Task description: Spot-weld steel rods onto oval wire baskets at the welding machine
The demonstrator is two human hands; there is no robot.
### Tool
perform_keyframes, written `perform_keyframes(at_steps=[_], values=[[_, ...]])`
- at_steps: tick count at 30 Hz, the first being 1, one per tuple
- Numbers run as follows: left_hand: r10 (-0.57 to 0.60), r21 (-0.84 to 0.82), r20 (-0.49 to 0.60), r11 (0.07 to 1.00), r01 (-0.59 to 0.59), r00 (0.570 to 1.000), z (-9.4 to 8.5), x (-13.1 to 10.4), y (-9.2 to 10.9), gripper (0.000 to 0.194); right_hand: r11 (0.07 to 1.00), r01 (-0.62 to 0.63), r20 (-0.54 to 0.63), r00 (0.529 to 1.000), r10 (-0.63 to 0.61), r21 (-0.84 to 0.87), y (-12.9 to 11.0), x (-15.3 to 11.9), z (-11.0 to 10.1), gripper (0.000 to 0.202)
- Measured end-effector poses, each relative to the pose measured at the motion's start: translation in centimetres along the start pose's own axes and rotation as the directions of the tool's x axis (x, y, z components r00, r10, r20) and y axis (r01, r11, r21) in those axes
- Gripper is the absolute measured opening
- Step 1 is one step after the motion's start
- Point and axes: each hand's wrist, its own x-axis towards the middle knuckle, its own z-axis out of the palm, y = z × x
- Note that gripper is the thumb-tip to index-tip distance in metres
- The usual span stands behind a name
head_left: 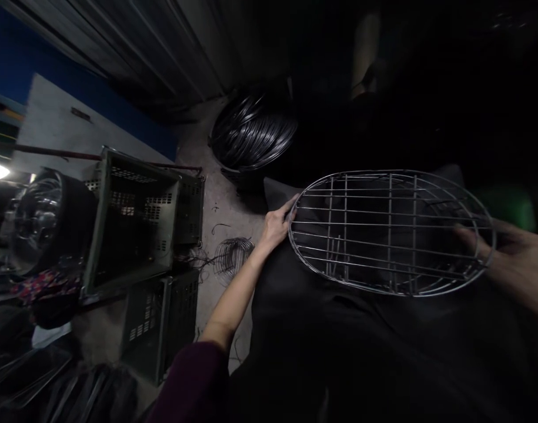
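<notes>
An oval wire basket frame (391,223), made of thin metal rods with crossing bars, spans the space over my dark-clothed lap. At its left end, my left hand (278,226) is closed on the rim, the thumb and fingers against the outer wire. On the other end my right hand (493,244) grips the rim, its fingers reaching inside behind the wires; this hand is partly blurred and dark. The frame's bars run lengthwise and across.
A big coil of black wire (253,132) lies on the floor ahead. A smaller loose wire coil (232,258) is beside my left forearm. Green perforated crates (176,220) stand at left, near a round black drum-like object (52,217). A pale board (70,126) leans behind them.
</notes>
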Motion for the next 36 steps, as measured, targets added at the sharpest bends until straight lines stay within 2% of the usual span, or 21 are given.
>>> perform_keyframes(at_steps=[3, 7, 10, 12, 15, 17, 19, 21, 22, 24, 26, 28, 31, 36], values=[[-0.04, 0.034, -0.063, 0.999, 0.042, 0.997, 1.2, -0.3, -0.1, 0.044, 0.995, -0.069, -0.052, 0.996, 0.072, 0.067, 1.3, 0.2, 1.5, 0.054], [-0.047, 0.011, -0.132, 0.999, 0.049, 0.99, 2.1, -0.6, -0.4, 0.044, 0.993, 0.079, -0.22, 0.974, -0.059, 0.085, 1.9, -0.8, 2.7, 0.057], [-0.046, -0.001, -0.127, 0.999, 0.046, 0.991, 2.3, -0.6, -0.8, 0.043, 0.982, 0.189, -0.214, 0.959, -0.184, 0.007, 2.7, -2.2, 2.5, 0.056], [-0.062, -0.016, -0.136, 0.998, 0.061, 0.989, 2.5, -0.5, -1.2, 0.04, 0.976, 0.215, -0.174, 0.961, -0.216, -0.027, 3.5, -2.8, 2.4, 0.054], [-0.069, -0.064, -0.159, 0.996, 0.059, 0.985, 2.6, -0.4, -1.3, 0.039, 0.983, 0.116, -0.149, 0.984, -0.095, 0.144, 4.4, -3.0, 2.4, 0.064], [-0.047, -0.087, -0.178, 0.996, 0.032, 0.983, 2.4, -0.6, -1.0, 0.037, 0.97, 0.026, -0.107, 0.994, 0.0, 0.241, 4.1, -2.7, 2.0, 0.076], [-0.038, -0.114, -0.244, 0.993, 0.011, 0.969, 1.7, -1.0, -0.5, 0.037, 0.977, -0.014, -0.072, 0.997, 0.03, 0.211, 3.1, -2.5, 1.0, 0.077], [-0.053, -0.16, -0.306, 0.987, 0.004, 0.95, 0.7, -1.4, 0.1, 0.038, 0.989, -0.009, -0.072, 0.997, 0.019, 0.147, 1.5, -2.5, -0.3, 0.067], [-0.058, -0.186, -0.302, 0.983, 0.001, 0.952, 0.2, -1.6, 0.4, 0.039, 0.992, 0.009, -0.082, 0.997, 0.002, 0.129, 0.6, -2.6, -0.9, 0.059], [-0.043, -0.23, -0.206, 0.973, -0.006, 0.978, -0.6, -1.6, 1.1, 0.04, 0.988, 0.039, -0.103, 0.994, -0.023, 0.152, -1.3, -2.9, -1.6, 0.049], [-0.01, -0.25, -0.09, 0.968, -0.013, 0.996, -1.2, -1.3, 1.8, 0.041, 0.973, 0.019, -0.087, 0.996, 0.001, 0.231, -3.0, -3.2, -1.8, 0.05], [0.017, -0.251, -0.051, 0.968, -0.029, 0.999, -1.6, -0.9, 2.3, 0.04, 0.959, -0.049, -0.043, 0.997, 0.064, 0.279, -4.2, -3.5, -1.6, 0.059], [0.038, -0.235, -0.038, 0.971, -0.046, 0.999, -2.0, -0.6, 2.9, 0.043, 0.96, -0.113, -0.045, 0.991, 0.128, 0.256, -4.9, -3.8, -1.2, 0.064], [0.076, -0.208, 0.013, 0.976, -0.072, 0.997, -2.6, -0.9, 3.3, 0.048, 0.948, -0.067, -0.081, 0.992, 0.097, 0.313, -4.6, -3.9, -0.9, 0.056]])
